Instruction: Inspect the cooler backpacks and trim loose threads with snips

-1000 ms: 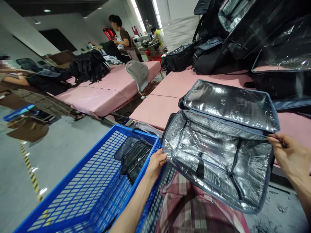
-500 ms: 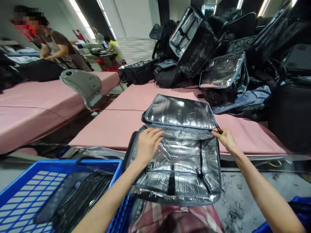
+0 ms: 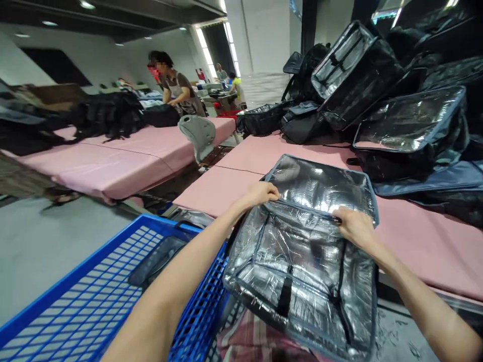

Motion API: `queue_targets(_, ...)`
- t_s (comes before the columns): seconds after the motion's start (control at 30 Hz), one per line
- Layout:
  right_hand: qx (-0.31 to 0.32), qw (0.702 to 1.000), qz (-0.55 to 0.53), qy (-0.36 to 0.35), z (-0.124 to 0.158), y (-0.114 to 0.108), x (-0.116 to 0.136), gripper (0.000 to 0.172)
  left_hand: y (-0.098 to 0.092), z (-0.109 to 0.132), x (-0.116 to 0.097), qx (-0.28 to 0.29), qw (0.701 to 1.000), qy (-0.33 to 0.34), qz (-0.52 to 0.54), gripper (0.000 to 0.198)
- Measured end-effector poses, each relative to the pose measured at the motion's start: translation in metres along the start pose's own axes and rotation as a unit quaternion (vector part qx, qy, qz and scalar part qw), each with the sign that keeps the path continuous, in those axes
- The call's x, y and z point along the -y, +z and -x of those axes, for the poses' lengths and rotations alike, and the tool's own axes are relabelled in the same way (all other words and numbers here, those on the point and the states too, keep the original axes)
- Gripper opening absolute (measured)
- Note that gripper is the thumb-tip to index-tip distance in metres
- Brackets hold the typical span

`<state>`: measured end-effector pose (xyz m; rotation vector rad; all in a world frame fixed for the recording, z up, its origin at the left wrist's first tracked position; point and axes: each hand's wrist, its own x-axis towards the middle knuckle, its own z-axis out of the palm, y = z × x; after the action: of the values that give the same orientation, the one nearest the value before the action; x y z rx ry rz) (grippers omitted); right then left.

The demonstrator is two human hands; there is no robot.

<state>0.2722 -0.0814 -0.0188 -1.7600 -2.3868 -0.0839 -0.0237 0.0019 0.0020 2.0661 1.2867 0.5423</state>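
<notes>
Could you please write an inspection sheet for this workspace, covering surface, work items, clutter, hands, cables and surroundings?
Surface: pink table, partly covered by bags.
Work items: open bag, silver-lined, tilted, lid folded back towards the table.
Clutter: bag pile on the table; blue crate on the left, with a dark item inside.
Hands: left hand and right hand hold the open bag where lid meets body.
Cables: nothing seen for certain.
Surroundings: second table, grey chair, co-worker beyond.

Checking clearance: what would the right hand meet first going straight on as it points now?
Ahead of the right hand, probably the silver-lined lid of the open bag; depth is unclear.
</notes>
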Motion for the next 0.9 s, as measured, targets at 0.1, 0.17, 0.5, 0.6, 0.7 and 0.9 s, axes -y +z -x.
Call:
queue_targets(0.1, 0.024, 0.997, -0.066, 0.017, -0.015, 0.003, -0.012, 0.02, -0.015, 0.021, 0.022, -0.042, 0.99, -0.037, 0.129, 0.023)
queue_targets(0.17, 0.044, 0.995, -0.087, 0.029, -0.019, 0.004, -0.017, 0.021, -0.015, 0.03, 0.033, -0.063, 0.985, -0.058, 0.152, 0.027)
queue_targets(0.5, 0.069, 0.983, -0.168, 0.032, -0.027, 0.008, -0.025, 0.024, -0.03, 0.017, 0.027, 0.047, 0.986, -0.098, 0.123, 0.02)
queue_targets(0.6, 0.075, 0.977, -0.198, 0.037, -0.028, 0.007, -0.027, 0.023, -0.011, 0.019, 0.006, -0.075, 0.994, -0.054, -0.05, 0.017)
queue_targets(0.7, 0.108, 0.969, -0.218, 0.048, -0.03, 0.003, -0.027, 0.022, 0.031, 0.018, -0.022, -0.169, 0.968, 0.072, -0.171, 0.02)
queue_targets(0.9, 0.122, 0.962, -0.24, 0.051, -0.025, 0.005, -0.028, 0.025, 0.082, -0.016, -0.057, -0.02, 0.986, 0.073, -0.148, 0.02)
